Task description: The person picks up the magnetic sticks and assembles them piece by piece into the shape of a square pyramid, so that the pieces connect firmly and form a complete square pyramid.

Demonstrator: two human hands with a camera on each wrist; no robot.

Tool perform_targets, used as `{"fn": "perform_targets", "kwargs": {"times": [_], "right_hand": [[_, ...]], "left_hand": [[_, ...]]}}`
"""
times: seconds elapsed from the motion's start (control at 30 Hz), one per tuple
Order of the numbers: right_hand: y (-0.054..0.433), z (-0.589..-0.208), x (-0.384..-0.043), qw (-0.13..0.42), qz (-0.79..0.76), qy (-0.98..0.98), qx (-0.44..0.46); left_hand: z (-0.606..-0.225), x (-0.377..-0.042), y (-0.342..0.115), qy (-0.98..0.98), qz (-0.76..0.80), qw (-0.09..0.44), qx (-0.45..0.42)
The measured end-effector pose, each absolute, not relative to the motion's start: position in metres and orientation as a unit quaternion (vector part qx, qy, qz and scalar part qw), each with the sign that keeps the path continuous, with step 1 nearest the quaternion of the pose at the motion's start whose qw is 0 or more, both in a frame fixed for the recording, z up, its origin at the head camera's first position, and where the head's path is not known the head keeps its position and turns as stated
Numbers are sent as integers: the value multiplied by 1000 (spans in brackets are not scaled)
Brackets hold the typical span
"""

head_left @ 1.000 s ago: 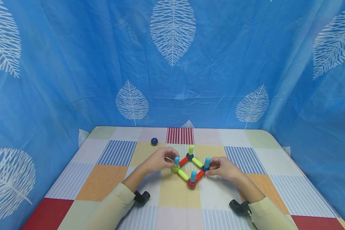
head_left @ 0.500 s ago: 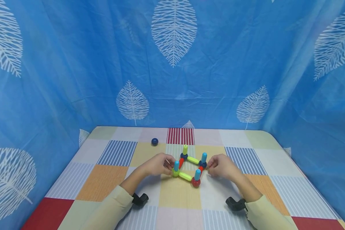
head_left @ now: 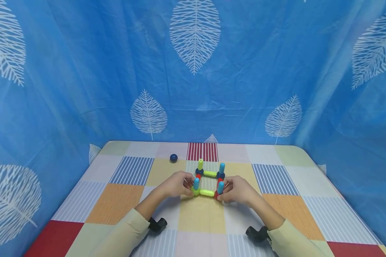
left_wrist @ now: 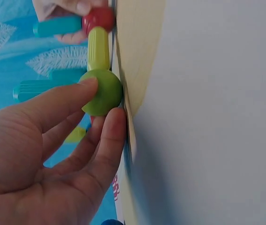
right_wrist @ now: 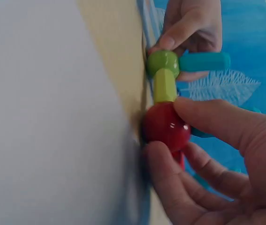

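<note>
A square frame of balls joined by rods lies on the patterned tablecloth in the head view, with an upright peg on every corner. At its near left corner my left hand [head_left: 179, 184] pinches the green ball [left_wrist: 105, 96] between thumb and fingers. My right hand [head_left: 239, 190] holds the red ball [right_wrist: 166, 127] at the near right corner the same way. A yellow-green rod [head_left: 207, 192] links these two balls. The far corners are dark blue balls, one bearing a yellow-green peg [head_left: 201, 164], the other a light blue peg [head_left: 222, 168]. Fingers partly cover the red side rods.
A loose dark blue ball [head_left: 173, 158] lies toward the back of the table, left of the frame. Behind the table hangs a blue curtain [head_left: 212, 107] with white leaf prints. Black wrist mounts [head_left: 157, 225] sit below both hands.
The frame has turned from a diamond to sit square-on to the person. My right hand has gone from the dark blue corner ball to the red one; the left stays at the green ball.
</note>
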State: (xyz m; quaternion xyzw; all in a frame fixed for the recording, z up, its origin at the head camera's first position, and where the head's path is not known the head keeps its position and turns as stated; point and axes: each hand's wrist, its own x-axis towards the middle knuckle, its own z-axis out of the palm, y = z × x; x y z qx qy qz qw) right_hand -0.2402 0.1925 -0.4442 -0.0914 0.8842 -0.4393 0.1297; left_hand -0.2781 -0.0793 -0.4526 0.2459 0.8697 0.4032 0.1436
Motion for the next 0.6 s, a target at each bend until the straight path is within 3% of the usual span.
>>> {"fn": "perform_targets", "kwargs": {"times": [0.23,0.6], "right_hand": [[193,-454,-263,74,-422,893,-138],[183,-460,-279,63,-434,892,-108]], "left_hand": [[-455,-281,-81,878,414,108,216],[-456,-290,-83,888,410,76,192]]}}
